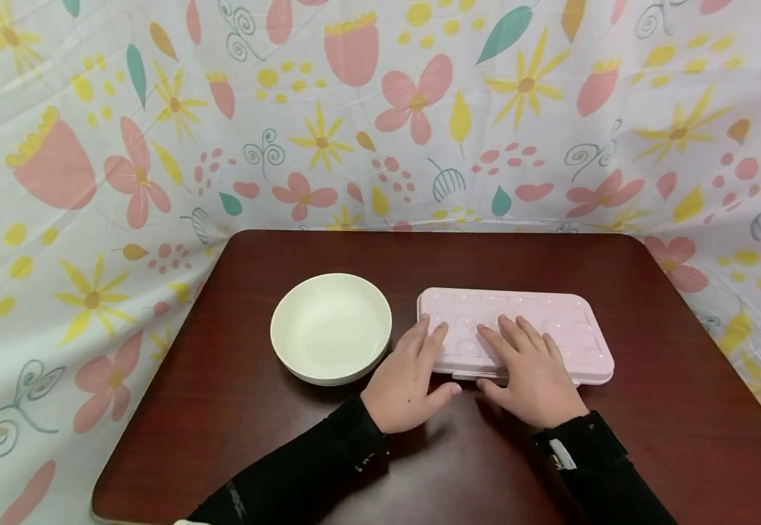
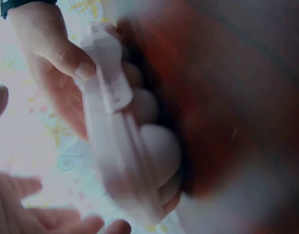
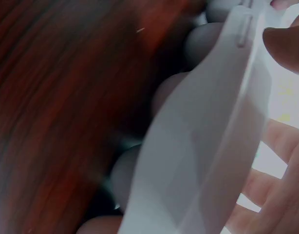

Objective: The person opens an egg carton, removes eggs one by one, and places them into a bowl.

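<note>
Two hands reach with straight fingers to the pink case (image 1: 573, 328), right of the frame's centre — its long axis goes left to right. The right hand (image 1: 534, 379) is nearer to its middle, fingers spread upon the lid; the left hand (image 1: 406, 383) is at its left end, whether touching I cannot tell. Neither grips anything. Below is a dark brown table (image 1: 176, 423) — a cream bowl (image 1: 330, 332) stands left, and flowered cloth (image 1: 433, 160) fills the upper frame.
</note>
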The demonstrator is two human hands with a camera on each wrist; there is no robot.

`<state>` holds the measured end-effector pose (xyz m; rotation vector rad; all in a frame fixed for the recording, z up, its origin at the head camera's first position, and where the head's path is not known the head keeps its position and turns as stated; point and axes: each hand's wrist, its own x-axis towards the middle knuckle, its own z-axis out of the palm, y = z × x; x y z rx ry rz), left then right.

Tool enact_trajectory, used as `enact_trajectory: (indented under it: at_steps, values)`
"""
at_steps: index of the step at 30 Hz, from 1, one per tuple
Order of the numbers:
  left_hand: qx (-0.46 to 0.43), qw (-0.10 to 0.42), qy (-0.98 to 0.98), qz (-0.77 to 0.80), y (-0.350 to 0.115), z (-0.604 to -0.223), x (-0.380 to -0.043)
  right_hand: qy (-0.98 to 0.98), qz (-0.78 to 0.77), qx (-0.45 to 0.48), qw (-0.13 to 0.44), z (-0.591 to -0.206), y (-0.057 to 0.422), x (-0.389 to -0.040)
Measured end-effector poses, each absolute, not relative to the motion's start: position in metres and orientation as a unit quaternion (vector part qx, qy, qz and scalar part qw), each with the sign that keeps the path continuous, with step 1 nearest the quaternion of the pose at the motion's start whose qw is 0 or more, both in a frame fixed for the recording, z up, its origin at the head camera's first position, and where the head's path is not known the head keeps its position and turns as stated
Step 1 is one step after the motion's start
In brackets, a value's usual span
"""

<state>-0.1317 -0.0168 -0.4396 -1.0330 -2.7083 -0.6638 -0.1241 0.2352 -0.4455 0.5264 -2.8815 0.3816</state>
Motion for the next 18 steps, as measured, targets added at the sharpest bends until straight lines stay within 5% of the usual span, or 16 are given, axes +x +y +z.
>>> enact_trajectory:
  at_steps: [12, 18]
  values:
    - [-0.213, -0.061, -0.898, -0.38, -0.001, -0.46, -0.152, -0.975, 0.082, 0.18, 0.099, -0.451, 0.24, -0.134]
    - [-0.197, -0.069, -0.887, -0.411, 0.002, -0.467, -0.159, -0.975, 0.06, 0.186, 0.108, -0.458, 0.236, -0.137]
